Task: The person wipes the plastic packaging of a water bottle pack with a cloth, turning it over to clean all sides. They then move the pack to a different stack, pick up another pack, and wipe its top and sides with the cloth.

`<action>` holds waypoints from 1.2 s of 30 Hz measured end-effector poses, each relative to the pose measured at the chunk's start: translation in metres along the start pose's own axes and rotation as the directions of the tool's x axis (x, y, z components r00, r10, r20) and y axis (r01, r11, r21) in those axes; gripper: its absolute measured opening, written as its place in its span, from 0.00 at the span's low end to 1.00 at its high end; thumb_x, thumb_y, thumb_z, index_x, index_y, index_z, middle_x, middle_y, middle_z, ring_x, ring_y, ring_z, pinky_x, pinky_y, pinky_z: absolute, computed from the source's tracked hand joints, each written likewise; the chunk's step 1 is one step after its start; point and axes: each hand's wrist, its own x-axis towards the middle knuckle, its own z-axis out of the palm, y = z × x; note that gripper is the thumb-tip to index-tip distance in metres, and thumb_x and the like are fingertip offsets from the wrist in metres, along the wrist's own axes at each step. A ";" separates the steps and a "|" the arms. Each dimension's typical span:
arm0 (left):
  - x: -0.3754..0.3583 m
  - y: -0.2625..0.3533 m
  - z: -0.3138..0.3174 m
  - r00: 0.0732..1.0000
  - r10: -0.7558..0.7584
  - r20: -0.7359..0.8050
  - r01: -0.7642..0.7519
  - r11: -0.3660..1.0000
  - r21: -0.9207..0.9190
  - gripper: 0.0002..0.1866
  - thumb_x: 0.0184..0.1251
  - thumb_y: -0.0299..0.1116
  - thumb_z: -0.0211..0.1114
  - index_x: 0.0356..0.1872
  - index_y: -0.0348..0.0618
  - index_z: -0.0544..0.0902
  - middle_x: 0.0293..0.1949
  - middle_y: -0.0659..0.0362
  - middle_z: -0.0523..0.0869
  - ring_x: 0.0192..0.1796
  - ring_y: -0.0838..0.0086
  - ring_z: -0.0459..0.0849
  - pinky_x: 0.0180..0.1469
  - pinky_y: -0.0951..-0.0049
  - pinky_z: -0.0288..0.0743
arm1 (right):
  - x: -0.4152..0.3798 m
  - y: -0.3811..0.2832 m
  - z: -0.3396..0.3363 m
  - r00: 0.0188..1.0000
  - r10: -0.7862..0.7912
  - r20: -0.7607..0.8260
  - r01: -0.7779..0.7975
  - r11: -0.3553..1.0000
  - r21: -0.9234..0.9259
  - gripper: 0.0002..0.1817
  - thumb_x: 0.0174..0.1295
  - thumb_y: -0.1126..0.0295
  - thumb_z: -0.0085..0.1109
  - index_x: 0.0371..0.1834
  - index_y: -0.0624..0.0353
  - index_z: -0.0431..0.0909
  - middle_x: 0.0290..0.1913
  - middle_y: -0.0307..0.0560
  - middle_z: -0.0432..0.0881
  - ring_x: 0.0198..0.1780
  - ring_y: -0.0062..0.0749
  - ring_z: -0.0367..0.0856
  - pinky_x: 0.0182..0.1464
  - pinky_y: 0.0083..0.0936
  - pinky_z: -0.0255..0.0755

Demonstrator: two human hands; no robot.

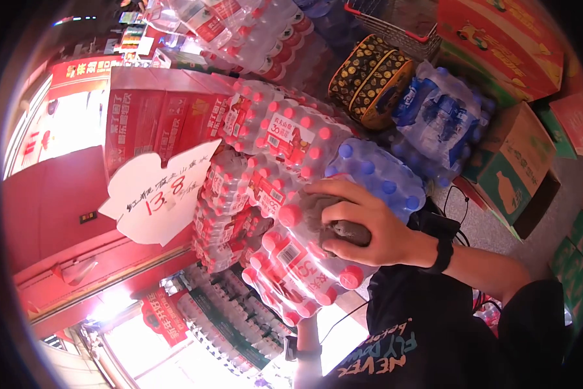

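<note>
My right hand (369,227) is closed around a dark grey cloth (318,209) and presses it against a shrink-wrapped pack of bottled water (294,272) with red caps. The pack sits tilted at the front of a stack of similar packs. At its lower edge is my left hand (307,322); the pack hides its fingers, so I cannot see its grip. Behind lie more red-capped packs (291,139), and beside my right hand is a blue-capped pack (375,178).
A handwritten white price sign (162,194) stands left of the stack. At the back are a black and yellow patterned bag (371,81), a blue-wrapped bottle pack (442,117) and a wire basket (395,23). An open carton (512,172) and cables lie to the right.
</note>
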 end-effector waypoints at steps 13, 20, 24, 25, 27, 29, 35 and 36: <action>-0.002 -0.007 0.008 0.998 -0.033 -0.045 0.032 0.999 -0.015 0.20 0.80 0.38 0.62 0.63 0.35 0.76 0.45 0.55 0.88 0.44 0.69 0.87 0.47 0.67 0.81 | -0.081 0.034 -0.025 0.913 0.399 -0.082 -0.399 0.917 0.015 0.15 0.55 0.77 0.73 0.45 0.61 0.82 0.55 0.53 0.79 0.56 0.49 0.81 0.61 0.35 0.75; -0.008 -0.010 0.007 0.997 -0.042 -0.066 0.039 0.998 -0.046 0.20 0.80 0.38 0.61 0.63 0.35 0.76 0.44 0.55 0.88 0.43 0.68 0.88 0.47 0.67 0.81 | -0.035 0.000 -0.037 0.977 0.210 -0.024 -0.208 0.935 -0.288 0.15 0.49 0.80 0.70 0.42 0.62 0.83 0.59 0.53 0.82 0.59 0.52 0.82 0.63 0.39 0.75; -0.009 -0.010 0.007 0.997 -0.043 -0.066 0.039 0.997 -0.071 0.20 0.80 0.39 0.61 0.63 0.35 0.76 0.44 0.55 0.89 0.43 0.68 0.88 0.47 0.67 0.81 | 0.019 -0.044 -0.029 0.986 -0.026 0.165 0.051 0.988 -0.149 0.18 0.46 0.79 0.70 0.44 0.59 0.86 0.60 0.51 0.83 0.62 0.53 0.82 0.65 0.44 0.75; -0.010 -0.010 0.007 0.997 -0.040 -0.062 0.035 0.997 -0.073 0.20 0.80 0.39 0.61 0.63 0.35 0.76 0.44 0.55 0.89 0.43 0.68 0.88 0.47 0.67 0.81 | 0.026 -0.050 -0.024 0.970 -0.046 0.239 0.075 0.990 -0.116 0.23 0.45 0.78 0.73 0.48 0.57 0.86 0.57 0.49 0.83 0.62 0.53 0.81 0.65 0.45 0.74; -0.013 -0.011 0.007 0.997 -0.044 -0.055 0.040 0.996 -0.086 0.20 0.80 0.39 0.61 0.63 0.35 0.76 0.43 0.55 0.89 0.42 0.68 0.88 0.46 0.67 0.81 | 0.036 -0.054 -0.009 0.943 -0.074 0.324 0.145 0.969 -0.201 0.24 0.44 0.77 0.75 0.50 0.56 0.85 0.54 0.48 0.82 0.62 0.51 0.81 0.63 0.46 0.74; -0.016 -0.008 0.003 0.998 -0.044 -0.054 0.039 0.996 -0.085 0.20 0.80 0.39 0.61 0.63 0.35 0.76 0.43 0.55 0.89 0.42 0.68 0.88 0.46 0.67 0.81 | 0.043 -0.057 0.002 0.906 -0.107 0.409 0.234 0.933 -0.275 0.26 0.44 0.74 0.78 0.51 0.54 0.83 0.51 0.46 0.79 0.62 0.49 0.79 0.59 0.47 0.71; -0.033 0.006 -0.019 0.997 0.078 -0.011 -0.076 0.989 0.124 0.20 0.80 0.39 0.61 0.63 0.35 0.76 0.43 0.54 0.89 0.42 0.68 0.88 0.46 0.67 0.81 | 0.058 -0.057 0.034 0.849 -0.152 0.506 0.406 0.802 -0.439 0.25 0.43 0.74 0.79 0.48 0.54 0.83 0.52 0.46 0.77 0.59 0.49 0.77 0.61 0.50 0.70; -0.034 0.009 -0.021 0.992 0.125 0.007 -0.124 0.974 0.190 0.20 0.80 0.39 0.61 0.63 0.35 0.76 0.43 0.54 0.89 0.42 0.68 0.88 0.46 0.67 0.81 | 0.059 -0.057 0.039 0.837 -0.156 0.524 0.430 0.781 -0.454 0.26 0.41 0.76 0.79 0.48 0.55 0.84 0.52 0.45 0.78 0.58 0.49 0.76 0.62 0.50 0.70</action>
